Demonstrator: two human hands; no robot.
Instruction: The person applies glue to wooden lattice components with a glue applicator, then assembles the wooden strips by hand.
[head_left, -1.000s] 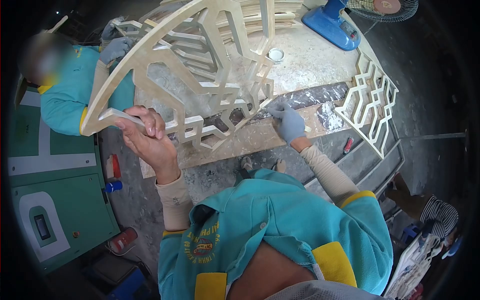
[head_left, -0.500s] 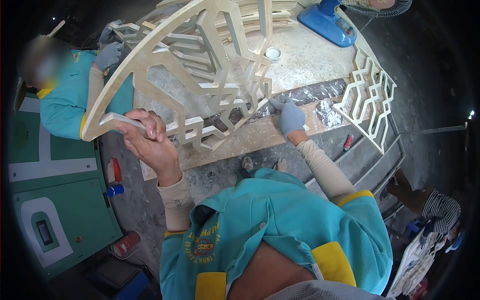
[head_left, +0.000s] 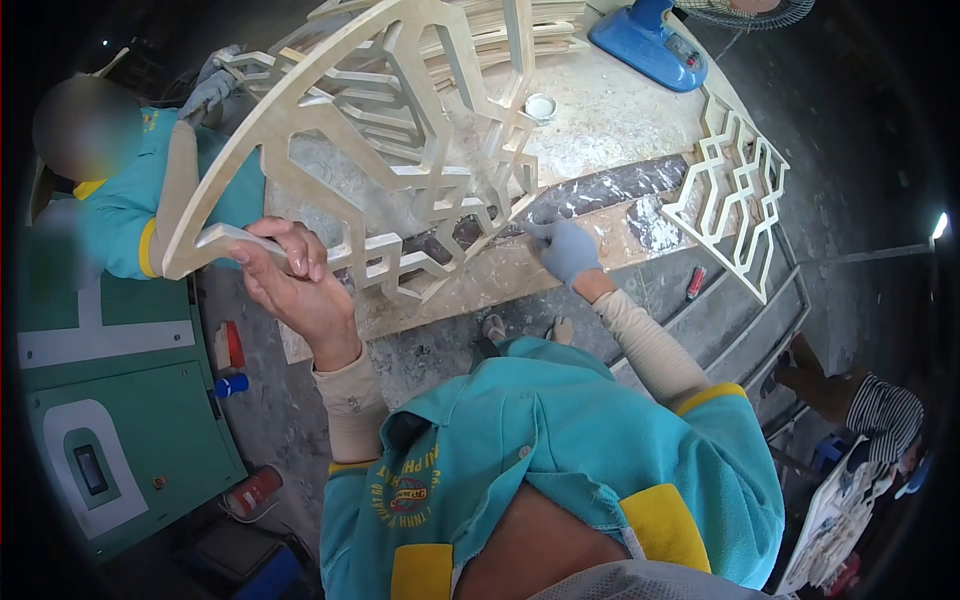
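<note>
Above the table (head_left: 590, 130), left fingers (head_left: 297, 250) grip the lattice panel (head_left: 285, 100).

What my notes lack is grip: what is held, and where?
Left hand holds the big wooden panel by a bar near its left corner. Right hand: cannot tell.

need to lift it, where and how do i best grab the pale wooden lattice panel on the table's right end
Likely by the straight rim of the pale wooden lattice panel, near its pointed corner, from the wearer's side: that corner juts past the stained tabletop, leaving room for fingers beneath.
</note>
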